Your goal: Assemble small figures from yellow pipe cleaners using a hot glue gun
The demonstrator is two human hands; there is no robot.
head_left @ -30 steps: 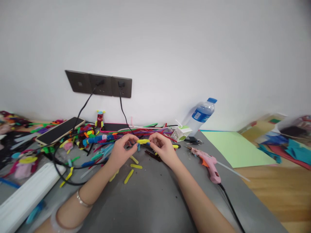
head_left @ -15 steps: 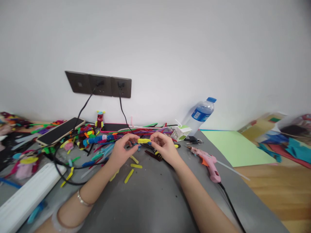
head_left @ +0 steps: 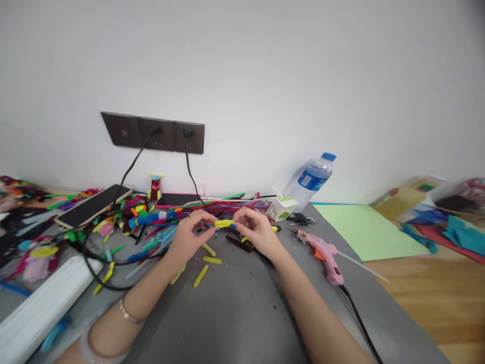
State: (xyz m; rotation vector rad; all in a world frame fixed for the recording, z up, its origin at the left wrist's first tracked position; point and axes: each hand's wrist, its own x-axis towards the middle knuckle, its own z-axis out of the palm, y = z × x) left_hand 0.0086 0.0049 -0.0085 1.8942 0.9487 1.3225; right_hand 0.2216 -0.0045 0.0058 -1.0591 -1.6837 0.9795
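A small yellow fuzzy piece point(head_left: 224, 223) is pinched at its left end by my left hand point(head_left: 194, 233) and at its right end by my right hand point(head_left: 256, 230). Both hands are closed at the fingertips, above the grey table. Below them lie short yellow strips, among them one piece point(head_left: 200, 276) and another point(head_left: 212, 260). Dark brown strips point(head_left: 238, 243) rest just left of my right hand's palm. Black and yellow tool handles point(head_left: 248, 243) are partly hidden under my right hand.
Right of my hands lie a pink glue gun point(head_left: 324, 254), a drink carton point(head_left: 282, 207), a leaning bottle point(head_left: 313, 178) and green paper point(head_left: 369, 230). On the left are a phone point(head_left: 94, 205), a white power strip point(head_left: 49, 306), black cables and coloured fuzzy pieces.
The yellow piece between my fingertips is turned slightly and looks a little fuller. My fingers have shifted only a little; the view has moved very slightly.
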